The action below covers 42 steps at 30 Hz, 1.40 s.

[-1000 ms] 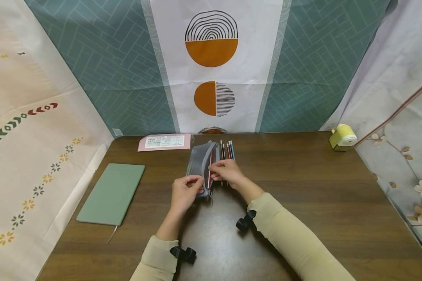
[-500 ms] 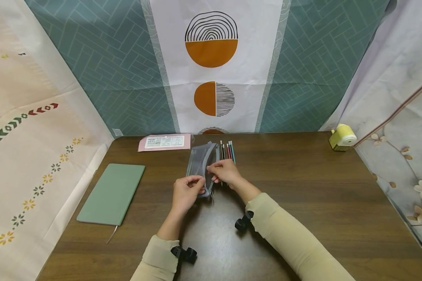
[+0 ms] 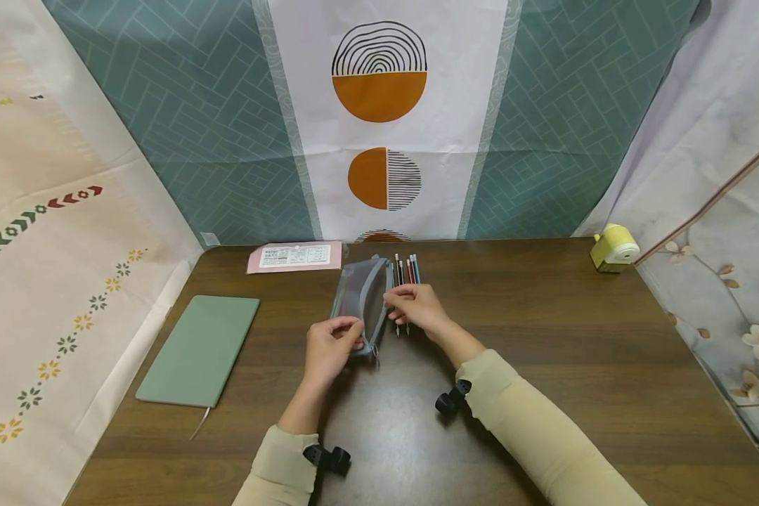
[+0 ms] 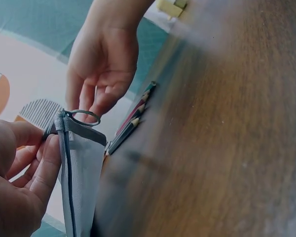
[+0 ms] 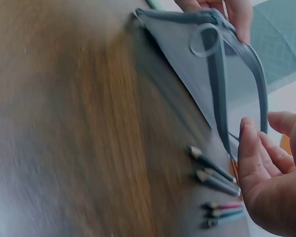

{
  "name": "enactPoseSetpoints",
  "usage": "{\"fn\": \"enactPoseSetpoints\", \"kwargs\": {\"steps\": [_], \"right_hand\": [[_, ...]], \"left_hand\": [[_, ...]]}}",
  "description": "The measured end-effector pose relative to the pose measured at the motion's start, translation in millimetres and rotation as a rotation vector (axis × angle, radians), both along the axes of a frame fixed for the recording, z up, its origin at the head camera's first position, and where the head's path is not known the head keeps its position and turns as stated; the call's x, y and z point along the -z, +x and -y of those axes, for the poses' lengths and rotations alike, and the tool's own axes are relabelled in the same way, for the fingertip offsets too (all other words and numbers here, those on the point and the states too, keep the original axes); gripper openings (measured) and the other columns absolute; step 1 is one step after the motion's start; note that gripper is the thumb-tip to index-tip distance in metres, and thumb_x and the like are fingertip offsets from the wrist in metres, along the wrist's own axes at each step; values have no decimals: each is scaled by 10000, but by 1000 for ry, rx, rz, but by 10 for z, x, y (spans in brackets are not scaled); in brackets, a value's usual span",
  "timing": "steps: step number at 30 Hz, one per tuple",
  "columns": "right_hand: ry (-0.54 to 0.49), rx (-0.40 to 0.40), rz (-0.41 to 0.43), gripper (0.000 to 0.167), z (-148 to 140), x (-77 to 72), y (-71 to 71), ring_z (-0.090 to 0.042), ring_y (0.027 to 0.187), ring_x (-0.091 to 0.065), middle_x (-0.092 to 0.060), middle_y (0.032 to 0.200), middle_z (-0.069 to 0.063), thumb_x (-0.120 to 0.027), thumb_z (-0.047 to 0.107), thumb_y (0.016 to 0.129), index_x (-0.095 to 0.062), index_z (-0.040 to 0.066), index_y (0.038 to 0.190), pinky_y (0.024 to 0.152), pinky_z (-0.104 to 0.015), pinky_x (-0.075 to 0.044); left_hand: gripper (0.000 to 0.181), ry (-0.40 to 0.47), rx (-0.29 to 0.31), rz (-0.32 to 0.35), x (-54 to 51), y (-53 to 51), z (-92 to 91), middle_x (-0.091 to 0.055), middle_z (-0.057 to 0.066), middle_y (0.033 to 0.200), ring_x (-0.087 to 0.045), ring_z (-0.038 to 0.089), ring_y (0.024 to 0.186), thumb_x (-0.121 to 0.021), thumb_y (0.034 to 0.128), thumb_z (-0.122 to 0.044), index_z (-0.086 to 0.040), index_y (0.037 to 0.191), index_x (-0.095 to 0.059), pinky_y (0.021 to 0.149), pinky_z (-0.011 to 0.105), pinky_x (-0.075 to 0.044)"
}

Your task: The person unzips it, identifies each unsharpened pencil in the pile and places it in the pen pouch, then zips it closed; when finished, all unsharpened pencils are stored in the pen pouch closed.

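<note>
A grey zippered pouch lies with its mouth unzipped, a ring hanging at its near end. My left hand pinches the pouch's edge near that end, as the left wrist view of the hand also shows. At the pouch's right rim is my right hand, fingers loosely bent; in the right wrist view this hand has thumb and fingertips apart beside the mouth of the pouch. Several pencils lie right of the pouch, partly under the right hand; their sharpened tips show in the right wrist view.
A green notebook with a ribbon lies on the left of the wooden table. At the back left is a pink packet, at the back right a yellow-green sharpener-like object. Patterned cloths surround the back and sides.
The red-and-white pencil seen in the pouch's mouth a second ago no longer shows there. My right hand has shifted right, from over the mouth to its rim. My left hand keeps its pinch.
</note>
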State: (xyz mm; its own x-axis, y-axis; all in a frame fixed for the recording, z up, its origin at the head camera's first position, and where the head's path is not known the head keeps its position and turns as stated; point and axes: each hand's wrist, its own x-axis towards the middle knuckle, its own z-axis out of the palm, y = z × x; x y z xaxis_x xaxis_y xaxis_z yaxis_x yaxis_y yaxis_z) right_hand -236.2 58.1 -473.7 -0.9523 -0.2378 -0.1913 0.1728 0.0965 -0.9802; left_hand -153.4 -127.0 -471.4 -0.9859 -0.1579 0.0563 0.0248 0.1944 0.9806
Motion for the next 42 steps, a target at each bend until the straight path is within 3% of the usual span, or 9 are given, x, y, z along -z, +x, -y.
{"fn": "enactPoseSetpoints", "kwargs": {"steps": [5, 12, 17, 23, 31, 33, 38, 42], "right_hand": [[-16, 33, -1, 290, -158, 5, -47, -102, 636, -668, -724, 1010, -227, -658, 136, 996, -674, -93, 1174, 586, -207, -575], [-14, 126, -18, 290, -399, 93, -101, -105, 655, -655, -692, 1095, -289, -645, 132, 1004, -655, -97, 1182, 577, -193, -563], [38, 185, -44, 259, -521, 161, -132, -109, 638, -641, -719, 1004, -223, -674, 127, 984, -672, -84, 1134, 565, -201, -567], [101, 176, -42, 234, -581, 229, -154, -104, 615, -635, -723, 899, -153, -694, 94, 963, -675, -94, 1101, 556, -210, -573], [109, 143, -58, 227, -609, 285, -198, -95, 575, -635, -737, 863, -132, -725, 40, 925, -672, -113, 1084, 545, -217, -575], [113, 144, -59, 227, -610, 295, -205, -94, 576, -640, -739, 865, -126, -733, 36, 917, -672, -109, 1079, 545, -217, -577], [142, 144, -79, 242, -617, 317, -218, -94, 556, -636, -736, 846, -118, -769, 46, 890, -675, -99, 1059, 525, -221, -573], [227, 133, -110, 230, -636, 327, -227, -97, 504, -602, -709, 768, -75, -803, 81, 868, -698, -64, 1013, 466, -214, -537]], "left_hand": [[118, 10, -48, 5, 25, 14, 17, -726, 183, 777, -667, 89, 565, -738, 905, -25, 83, 948, -755, 571, 205, -585], [116, 11, -103, -18, 26, 18, 21, -725, 176, 757, -661, 64, 558, -720, 906, -17, 91, 934, -753, 561, 198, -580], [110, 14, -131, -29, 18, 18, 24, -719, 178, 737, -651, 51, 551, -717, 906, -7, 96, 927, -750, 554, 187, -574], [118, 12, -135, -19, 32, 22, 31, -722, 182, 741, -654, 50, 557, -720, 912, -19, 94, 932, -749, 557, 185, -575], [124, 26, -133, -14, 31, 22, 40, -723, 192, 751, -655, 51, 555, -728, 911, -28, 90, 940, -752, 556, 184, -574], [125, 21, -132, -5, -38, 41, 30, -721, 216, 761, -667, 78, 566, -720, 913, -12, 106, 944, -745, 563, 196, -581], [136, 17, -131, 0, -58, 39, 37, -722, 206, 761, -672, 91, 575, -721, 916, -22, 108, 951, -743, 566, 200, -583], [134, 24, -130, -7, 10, 9, 61, -721, 160, 739, -662, 67, 564, -732, 912, -41, 88, 943, -752, 564, 191, -579]]}}
